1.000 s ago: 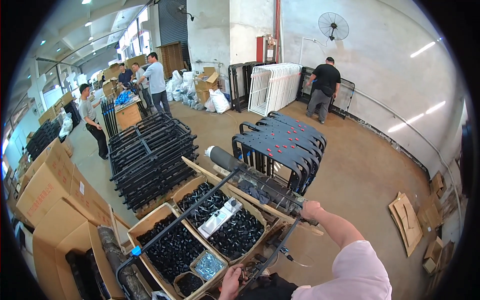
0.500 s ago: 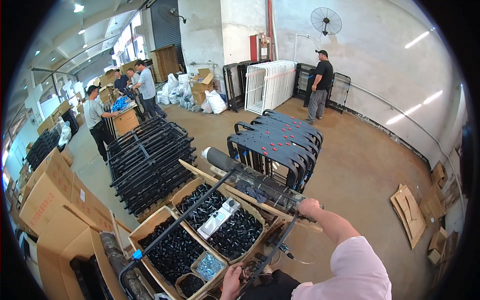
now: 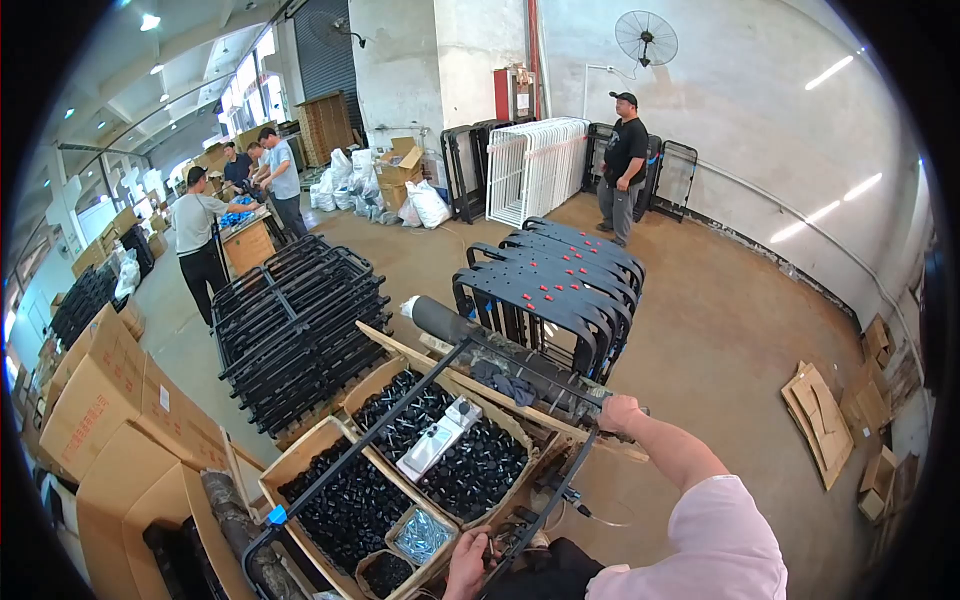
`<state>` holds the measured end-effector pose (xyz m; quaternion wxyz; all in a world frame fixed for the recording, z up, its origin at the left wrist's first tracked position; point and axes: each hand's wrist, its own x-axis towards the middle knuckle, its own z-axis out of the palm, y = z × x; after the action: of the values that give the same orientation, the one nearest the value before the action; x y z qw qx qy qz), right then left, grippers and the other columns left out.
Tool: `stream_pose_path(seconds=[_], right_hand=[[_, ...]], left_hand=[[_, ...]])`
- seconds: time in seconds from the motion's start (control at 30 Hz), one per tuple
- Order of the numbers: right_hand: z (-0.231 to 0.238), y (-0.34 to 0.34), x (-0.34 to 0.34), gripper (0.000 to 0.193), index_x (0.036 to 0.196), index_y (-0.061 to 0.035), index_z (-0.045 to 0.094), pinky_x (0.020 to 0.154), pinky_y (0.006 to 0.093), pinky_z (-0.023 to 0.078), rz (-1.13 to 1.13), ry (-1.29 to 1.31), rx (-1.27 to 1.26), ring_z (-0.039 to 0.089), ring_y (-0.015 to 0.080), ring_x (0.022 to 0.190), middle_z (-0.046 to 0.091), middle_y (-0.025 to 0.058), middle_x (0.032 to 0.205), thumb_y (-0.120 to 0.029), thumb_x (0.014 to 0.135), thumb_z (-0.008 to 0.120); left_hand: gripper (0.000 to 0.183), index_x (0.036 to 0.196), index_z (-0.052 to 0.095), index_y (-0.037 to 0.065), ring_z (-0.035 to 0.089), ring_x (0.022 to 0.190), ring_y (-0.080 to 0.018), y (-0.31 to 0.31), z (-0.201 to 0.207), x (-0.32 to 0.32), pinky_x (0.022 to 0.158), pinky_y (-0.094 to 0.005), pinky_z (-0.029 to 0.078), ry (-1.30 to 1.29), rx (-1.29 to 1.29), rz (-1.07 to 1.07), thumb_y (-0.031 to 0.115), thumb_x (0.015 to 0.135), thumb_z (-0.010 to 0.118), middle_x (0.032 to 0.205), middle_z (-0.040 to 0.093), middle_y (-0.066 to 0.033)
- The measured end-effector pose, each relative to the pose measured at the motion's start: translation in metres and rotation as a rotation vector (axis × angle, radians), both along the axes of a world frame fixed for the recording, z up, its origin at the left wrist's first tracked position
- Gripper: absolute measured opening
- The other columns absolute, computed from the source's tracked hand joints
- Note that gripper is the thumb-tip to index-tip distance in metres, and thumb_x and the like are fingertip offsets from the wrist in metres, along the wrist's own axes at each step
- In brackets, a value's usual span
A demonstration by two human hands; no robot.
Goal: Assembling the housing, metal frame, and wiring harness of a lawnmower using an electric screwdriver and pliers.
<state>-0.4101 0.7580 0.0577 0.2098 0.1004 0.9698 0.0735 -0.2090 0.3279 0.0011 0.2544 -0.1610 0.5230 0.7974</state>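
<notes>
head view: right fingers (image 3: 613,408) clench the black frame (image 3: 415,395), which spans boxes (image 3: 297,462) of black parts (image 3: 355,510); left fingers (image 3: 474,545) sit by its near bar, their grip impossible to tell.

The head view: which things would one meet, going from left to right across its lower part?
Large open brown cardboard box, stacked black metal frames, small silvery metal screws, bare left hand, bare right hand, flattened brown cardboard sheets.
</notes>
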Motion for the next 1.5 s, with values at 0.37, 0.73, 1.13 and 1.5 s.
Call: stream_pose_path(seconds=[0.37,0.73,1.13,1.5], right_hand=[[-0.014,-0.002,-0.010,0.047,0.122,-0.0061,0.076,0.100,0.0441,0.056,-0.053,0.062,-0.003,0.071,0.0327,0.120,0.074,0.0154,0.129,-0.040,0.103,0.051],[0.002,-0.009,-0.015,0.043,0.124,-0.0064,0.076,0.099,0.0437,0.057,0.037,-0.048,0.039,0.070,0.0314,0.124,0.073,0.0156,0.131,-0.033,0.101,0.051],[0.004,-0.009,-0.024,0.046,0.127,-0.0066,0.075,0.101,0.0413,0.056,-0.001,-0.100,0.071,0.070,0.0300,0.124,0.072,0.0138,0.134,-0.036,0.096,0.057],[0.012,-0.070,-0.025,0.054,0.119,-0.0097,0.079,0.095,0.0439,0.058,0.140,-0.120,0.069,0.073,0.0308,0.116,0.077,0.0127,0.121,-0.056,0.097,0.060]], left_hand=[[0.025,0.129,0.060,0.006,0.065,0.075,-0.0154,-0.005,-0.012,-0.004,0.055,-0.0260,0.051,-0.031,-0.032,-0.004,0.022,0.113,0.051,0.094,0.066,-0.0057],[0.027,0.133,0.057,0.004,0.066,0.080,-0.0162,-0.015,-0.017,-0.005,0.062,-0.0275,0.054,-0.032,-0.023,0.016,0.021,0.112,0.051,0.100,0.066,-0.0065],[0.027,0.132,0.057,0.003,0.067,0.080,-0.0162,-0.019,-0.022,-0.012,0.063,-0.0278,0.054,-0.056,0.031,0.030,0.020,0.112,0.050,0.100,0.067,-0.0065],[0.032,0.137,0.052,0.002,0.063,0.078,-0.0125,-0.017,-0.011,-0.020,0.064,-0.0248,0.050,0.111,-0.118,-0.027,0.016,0.109,0.059,0.099,0.063,-0.0065]])
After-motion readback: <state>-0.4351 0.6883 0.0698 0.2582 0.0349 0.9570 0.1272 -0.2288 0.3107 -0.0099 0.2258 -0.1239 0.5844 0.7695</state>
